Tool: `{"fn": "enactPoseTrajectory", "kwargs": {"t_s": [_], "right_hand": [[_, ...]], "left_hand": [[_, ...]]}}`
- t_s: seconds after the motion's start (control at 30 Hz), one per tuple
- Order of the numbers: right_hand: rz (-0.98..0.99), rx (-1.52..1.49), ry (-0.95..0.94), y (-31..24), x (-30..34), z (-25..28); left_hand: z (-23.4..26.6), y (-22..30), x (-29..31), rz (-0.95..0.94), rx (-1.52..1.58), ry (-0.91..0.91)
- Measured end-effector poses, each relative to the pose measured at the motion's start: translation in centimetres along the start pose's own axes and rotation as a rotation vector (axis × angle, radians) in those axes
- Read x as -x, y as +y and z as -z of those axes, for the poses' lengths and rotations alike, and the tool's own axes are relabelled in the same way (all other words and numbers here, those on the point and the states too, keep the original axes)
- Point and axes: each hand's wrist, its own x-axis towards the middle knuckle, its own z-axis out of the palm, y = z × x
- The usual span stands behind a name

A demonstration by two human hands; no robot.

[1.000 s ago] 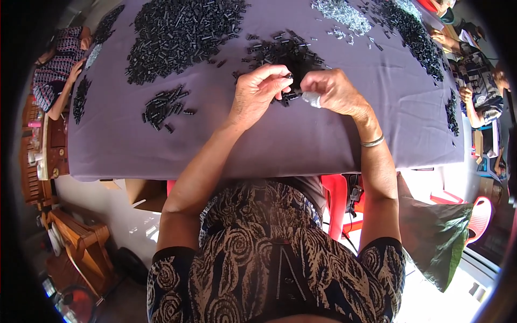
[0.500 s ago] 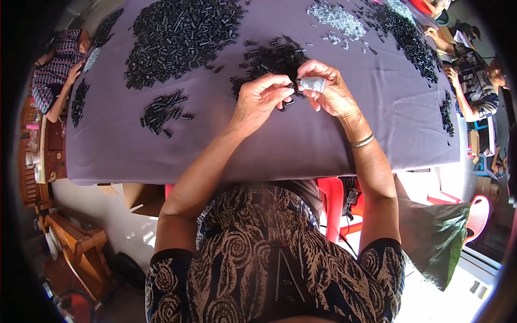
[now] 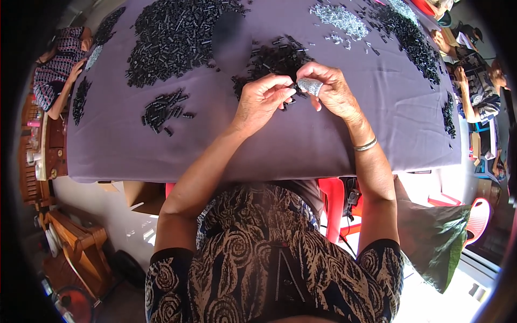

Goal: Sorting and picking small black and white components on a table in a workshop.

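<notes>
My left hand [image 3: 262,102] and my right hand [image 3: 329,91] meet above a purple cloth-covered table [image 3: 301,145]. The left fingertips pinch a small black cylindrical part [image 3: 292,86]. The right hand holds a clump of small silvery metal pieces [image 3: 309,86] between thumb and fingers, touching the black part. Just behind the hands lies a heap of the same black parts [image 3: 274,56]. A metal bangle sits on my right wrist.
A large black-part pile [image 3: 172,35] fills the far left, a small group [image 3: 161,107] lies nearer. A silvery pile [image 3: 342,16] and another black pile [image 3: 412,37] lie far right. Other people sit at the left [image 3: 62,67] and right [image 3: 474,91] edges. A red chair [image 3: 331,202] stands below.
Both hands have lifted off the table and come closer to me, with the silvery clump now raised between the fingers against the black part.
</notes>
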Motion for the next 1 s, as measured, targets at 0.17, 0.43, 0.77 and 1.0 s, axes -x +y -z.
{"fn": "enactPoseTrajectory", "kwargs": {"t_s": [0.17,0.43,0.77,1.0], "right_hand": [[-0.032,0.154,0.008,-0.7,0.1,-0.2],[-0.069,0.390,-0.024,-2.4,-0.9,-0.8],[-0.092,0.160,0.029,-1.9,-1.8,-1.0],[-0.149,0.069,0.013,-2.1,-1.7,-0.5]], "left_hand": [[-0.3,-0.4,0.1,0.006,-0.019,0.010],[-0.5,-0.5,0.1,0.020,-0.058,0.089],[-0.5,-0.6,-0.3,0.054,0.055,0.162],[0.0,-0.9,-0.7,0.038,0.177,0.096]]}}
